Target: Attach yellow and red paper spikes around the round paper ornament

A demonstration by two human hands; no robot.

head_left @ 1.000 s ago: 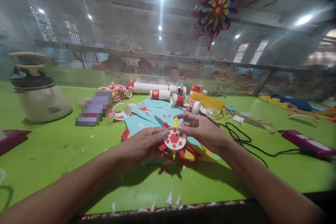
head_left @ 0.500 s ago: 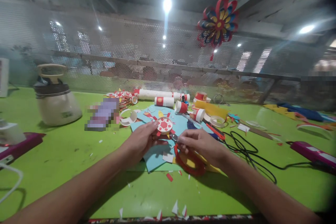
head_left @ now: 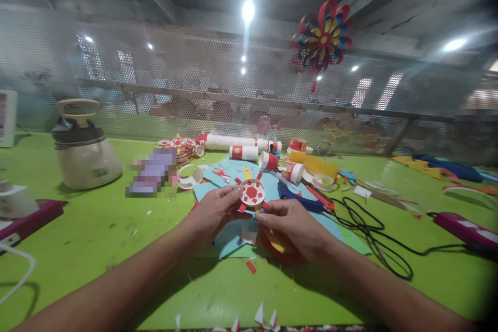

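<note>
My left hand pinches the left side of a small paper turtle. The turtle has a round white shell with red patches, red legs, and a yellow head pointing away from me. My right hand is closed around red-handled scissors, whose loops hang below the palm. Its thumb and fingertips are at the turtle's yellow tail; the scissor blades are mostly hidden there. Sheets of light blue paper lie beneath both hands, with a white paper scrap on top.
Behind the turtle lie paper cups and a long white cup stack. Several finished turtles are piled at back left. A hot glue gun and black cable lie right. A beige jug stands left.
The turtle has shifted slightly right and nearer to me. My right hand's fingertips have come in to its tail, and the scissor blades that showed before are now mostly covered.
</note>
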